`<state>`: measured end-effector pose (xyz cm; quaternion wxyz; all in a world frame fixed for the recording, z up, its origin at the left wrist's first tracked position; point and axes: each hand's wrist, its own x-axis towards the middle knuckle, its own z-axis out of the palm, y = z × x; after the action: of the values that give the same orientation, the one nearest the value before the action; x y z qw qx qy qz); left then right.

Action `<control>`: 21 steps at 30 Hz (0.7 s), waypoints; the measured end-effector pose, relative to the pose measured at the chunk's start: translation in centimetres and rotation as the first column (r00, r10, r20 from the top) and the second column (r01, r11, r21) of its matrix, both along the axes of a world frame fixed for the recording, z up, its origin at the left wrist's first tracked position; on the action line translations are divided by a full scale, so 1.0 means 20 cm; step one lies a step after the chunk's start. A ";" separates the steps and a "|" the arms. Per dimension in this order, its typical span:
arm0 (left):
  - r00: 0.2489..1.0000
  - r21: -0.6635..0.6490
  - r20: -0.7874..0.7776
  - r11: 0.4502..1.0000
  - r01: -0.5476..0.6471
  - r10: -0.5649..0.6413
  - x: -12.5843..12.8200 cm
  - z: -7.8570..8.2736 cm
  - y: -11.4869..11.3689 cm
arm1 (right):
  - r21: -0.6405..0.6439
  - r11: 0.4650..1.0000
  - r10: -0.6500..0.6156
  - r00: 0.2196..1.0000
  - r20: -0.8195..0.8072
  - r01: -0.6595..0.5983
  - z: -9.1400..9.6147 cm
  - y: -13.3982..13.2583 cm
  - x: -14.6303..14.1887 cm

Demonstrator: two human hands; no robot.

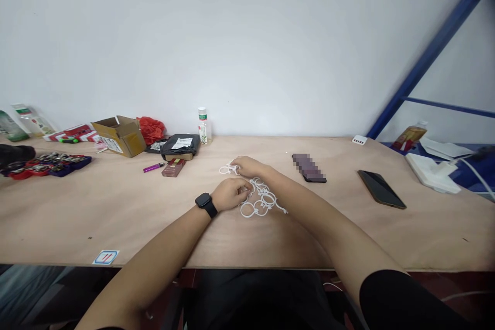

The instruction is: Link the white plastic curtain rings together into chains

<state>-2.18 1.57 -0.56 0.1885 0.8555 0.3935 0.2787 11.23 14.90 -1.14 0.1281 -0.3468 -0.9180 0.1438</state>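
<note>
Several white plastic loops (260,208) that look like cable ties closed into rings lie in a tangled pile on the table in front of me. My left hand (229,194), with a black watch on its wrist, has thumb and fingers pinched on a loop at the pile's left edge. Just beyond it, my right hand (248,166) reaches across the pile, fingers curled down at a separate white loop (225,170). Its fingertips are partly hidden, but the loop sticks out to their left. The right forearm covers part of the pile's right side.
Right of my arms lie a phone (381,188) and a pixelated dark device (308,167). A maroon box (174,167), a purple lighter (153,167), a bottle (203,126) and an open carton (120,136) stand left. A white wall backs the table (154,216); a blue frame (425,56) rises right.
</note>
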 end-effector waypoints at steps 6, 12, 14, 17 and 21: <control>0.972 0.059 0.186 0.986 -0.159 0.145 0.01 -0.01 0.02 | 0.048 0.994 -0.093 0.993 -0.077 0.097 0.04 -0.05 0.05; 0.841 -0.039 0.364 0.909 -0.415 0.399 -0.03 -0.07 0.10 | -0.082 0.979 -0.204 0.880 -0.430 0.187 0.07 -0.11 0.14; 0.837 -0.067 0.338 0.898 -0.434 0.430 -0.04 -0.09 0.12 | -0.213 0.964 -0.252 0.807 -0.534 0.161 0.07 -0.14 0.15; 0.873 -0.076 0.268 0.912 -0.403 0.408 -0.04 -0.11 0.14 | -0.345 0.932 -0.310 0.732 -0.607 0.109 0.06 -0.18 0.15; 0.873 -0.124 0.289 0.920 -0.372 0.393 -0.04 -0.13 0.15 | -0.461 0.885 -0.384 0.672 -0.633 0.072 0.08 -0.21 0.12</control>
<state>-3.04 4.61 -3.11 0.2163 0.7001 0.5295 0.4274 13.57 10.70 0.52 0.4147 -0.3975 -0.6956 0.4315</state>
